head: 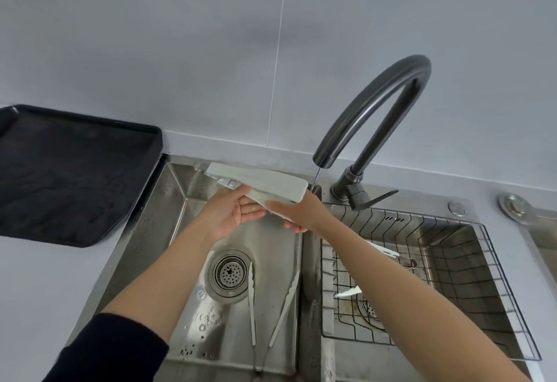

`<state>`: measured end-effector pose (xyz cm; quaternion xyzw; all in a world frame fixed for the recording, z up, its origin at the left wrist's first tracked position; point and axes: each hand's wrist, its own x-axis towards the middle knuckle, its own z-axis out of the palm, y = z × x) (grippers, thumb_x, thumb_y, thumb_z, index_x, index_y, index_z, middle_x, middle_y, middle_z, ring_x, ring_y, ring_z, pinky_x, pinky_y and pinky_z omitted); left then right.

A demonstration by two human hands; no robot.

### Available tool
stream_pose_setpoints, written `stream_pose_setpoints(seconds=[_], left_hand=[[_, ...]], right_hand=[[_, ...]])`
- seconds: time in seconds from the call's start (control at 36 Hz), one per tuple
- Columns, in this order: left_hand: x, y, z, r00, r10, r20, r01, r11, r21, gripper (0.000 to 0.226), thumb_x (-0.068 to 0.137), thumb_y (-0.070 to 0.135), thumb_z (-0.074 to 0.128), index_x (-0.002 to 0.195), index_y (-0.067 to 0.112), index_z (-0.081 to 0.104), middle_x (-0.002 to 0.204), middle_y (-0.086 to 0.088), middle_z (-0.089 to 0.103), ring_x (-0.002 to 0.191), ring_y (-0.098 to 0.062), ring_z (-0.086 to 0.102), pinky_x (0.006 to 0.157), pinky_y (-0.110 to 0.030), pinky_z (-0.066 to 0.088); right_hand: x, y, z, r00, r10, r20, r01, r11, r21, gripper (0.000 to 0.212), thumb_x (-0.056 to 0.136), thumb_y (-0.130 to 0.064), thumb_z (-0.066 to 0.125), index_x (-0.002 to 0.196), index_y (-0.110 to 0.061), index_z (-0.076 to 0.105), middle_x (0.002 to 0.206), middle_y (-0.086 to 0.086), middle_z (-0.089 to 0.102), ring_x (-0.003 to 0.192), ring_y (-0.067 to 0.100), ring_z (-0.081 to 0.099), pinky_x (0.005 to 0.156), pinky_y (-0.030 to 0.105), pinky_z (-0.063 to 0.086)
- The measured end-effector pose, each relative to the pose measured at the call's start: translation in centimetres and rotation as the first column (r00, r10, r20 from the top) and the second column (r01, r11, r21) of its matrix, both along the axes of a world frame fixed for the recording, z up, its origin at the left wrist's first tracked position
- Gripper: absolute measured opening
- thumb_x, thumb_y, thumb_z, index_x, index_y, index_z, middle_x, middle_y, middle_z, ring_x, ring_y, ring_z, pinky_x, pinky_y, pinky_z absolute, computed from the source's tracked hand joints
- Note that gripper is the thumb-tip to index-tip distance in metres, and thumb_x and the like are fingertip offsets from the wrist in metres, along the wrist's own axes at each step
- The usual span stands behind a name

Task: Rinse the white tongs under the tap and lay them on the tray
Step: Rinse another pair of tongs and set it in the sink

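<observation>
The white tongs [252,315] lie spread on the floor of the left sink basin [177,200], at 6 o'clock from both hands, and no hand touches them. The right hand [298,213] grips a flat white piece [259,178] with its thumb on top. The left hand [238,213] lies palm up with almost straight fingers touching its underside. The black tray [90,119] sits on the counter [45,276] at 9 o'clock from the hands.
</observation>
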<state>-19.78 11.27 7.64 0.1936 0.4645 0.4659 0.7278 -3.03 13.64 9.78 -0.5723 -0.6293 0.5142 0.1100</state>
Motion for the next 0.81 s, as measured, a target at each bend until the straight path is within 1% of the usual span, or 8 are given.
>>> stream_pose_setpoints(seconds=[0.08,0.17,0.25,0.36,0.47,0.53,0.61,0.81], left_hand=[[0.4,0.4,0.5,1.0,0.001,-0.001,-0.001,1.0,-0.004,0.022,0.097,0.012,0.038,0.1,0.003,0.058,0.073,-0.01,0.075,0.067,-0.02,0.073,0.057,-0.029,0.06],[0.9,0.7,0.9,1.0,-0.005,0.012,0.005,1.0,-0.026,0.025,0.098,0.014,0.037,0.093,0.003,0.059,0.069,-0.01,0.075,0.064,-0.02,0.073,0.057,-0.03,0.06],[1.1,0.9,1.2,1.0,-0.025,-0.011,0.025,0.999,-0.038,0.028,0.098,0.018,0.038,0.091,0.003,0.061,0.068,-0.008,0.075,0.063,-0.018,0.072,0.058,-0.028,0.06],[1.0,1.1,1.6,0.999,-0.032,-0.032,0.03,0.998,-0.048,0.029,0.097,0.02,0.041,0.087,0.004,0.063,0.067,-0.007,0.075,0.062,-0.018,0.072,0.055,-0.027,0.06],[0.9,1.3,2.2,0.999,-0.017,-0.035,0.016,0.999,-0.03,0.028,0.097,0.016,0.041,0.084,0.003,0.062,0.065,-0.008,0.074,0.061,-0.019,0.072,0.055,-0.028,0.06],[0.7,1.4,2.6,1.0,0.007,-0.025,-0.007,1.0,-0.021,0.025,0.097,0.012,0.04,0.084,0.003,0.06,0.064,-0.009,0.074,0.059,-0.019,0.072,0.053,-0.028,0.059],[0.6,1.5,3.1,0.999,0.019,-0.029,-0.019,1.0,0.007,0.021,0.096,0.011,0.04,0.088,0.004,0.059,0.062,-0.008,0.073,0.056,-0.018,0.071,0.05,-0.026,0.058],[0.1,0.8,3.3,0.999,0.035,-0.033,-0.035,0.999,0.006,0.023,0.096,0.013,0.041,0.085,0.004,0.06,0.062,-0.008,0.073,0.056,-0.018,0.071,0.05,-0.026,0.058]], right_hand=[[0.1,0.4,0.0,0.999,-0.02,0.033,0.02,1.0,0.008,0.029,0.082,-0.044,0.063,0.076,-0.017,0.055,0.052,0.001,0.054,0.035,0.006,0.047,0.033,0.01,0.036],[0.6,0.5,0.4,0.998,0.004,0.058,-0.007,0.999,0.042,0.035,0.086,-0.039,0.059,0.077,-0.006,0.06,0.052,0.004,0.055,0.033,0.007,0.045,0.034,0.012,0.035],[1.1,0.3,0.9,0.997,0.058,0.047,-0.06,0.998,0.037,0.029,0.091,-0.029,0.055,0.068,-0.01,0.054,0.053,0.003,0.055,0.038,0.011,0.044,0.036,0.013,0.035],[1.9,-0.1,1.5,0.99,0.082,-0.113,-0.086,0.996,-0.033,0.013,0.093,-0.012,0.049,0.09,-0.004,0.059,0.061,0.004,0.056,0.043,0.01,0.042,0.04,0.016,0.034],[3.2,0.1,1.6,0.951,0.059,-0.303,-0.104,0.986,-0.134,0.026,0.093,0.001,0.046,0.113,-0.012,0.055,0.073,0.005,0.061,0.05,0.005,0.051,0.051,0.016,0.045],[3.5,0.4,1.7,0.926,0.034,-0.376,-0.116,0.974,-0.195,0.03,0.092,0.005,0.044,0.111,-0.017,0.055,0.083,0.006,0.063,0.058,0.004,0.06,0.061,0.015,0.053],[3.6,0.7,1.8,0.864,-0.048,-0.502,-0.117,0.95,-0.291,0.036,0.091,0.012,0.04,0.102,-0.017,0.06,0.089,0.006,0.066,0.07,0.007,0.069,0.07,0.018,0.056],[3.6,0.8,1.3,0.723,-0.176,-0.668,-0.204,0.869,-0.451,0.054,0.084,0.024,0.034,0.12,-0.011,0.055,0.102,0.011,0.071,0.091,0.023,0.07,0.08,0.027,0.057]])
